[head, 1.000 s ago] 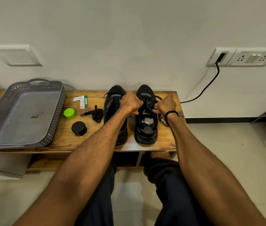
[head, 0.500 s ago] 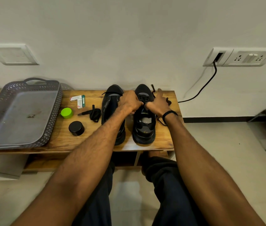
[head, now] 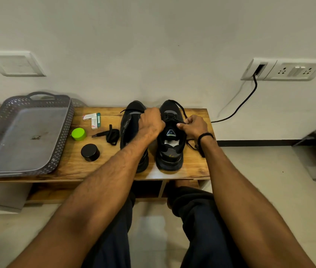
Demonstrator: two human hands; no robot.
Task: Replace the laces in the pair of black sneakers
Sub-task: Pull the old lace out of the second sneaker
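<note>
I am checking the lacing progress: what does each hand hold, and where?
Right hand pinches the lace beside the right shoe. Left hand is closed there; its hold is hidden.

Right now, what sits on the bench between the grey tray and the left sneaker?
In the head view, four things: a green cap, a black round jar, small white-and-green packets, and a bundled black lace nearest the left sneaker; tray.

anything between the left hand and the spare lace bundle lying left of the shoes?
Nothing visible. The left hand rests over the left sneaker; the lace bundle lies on bare bench top just left of that shoe.
</note>
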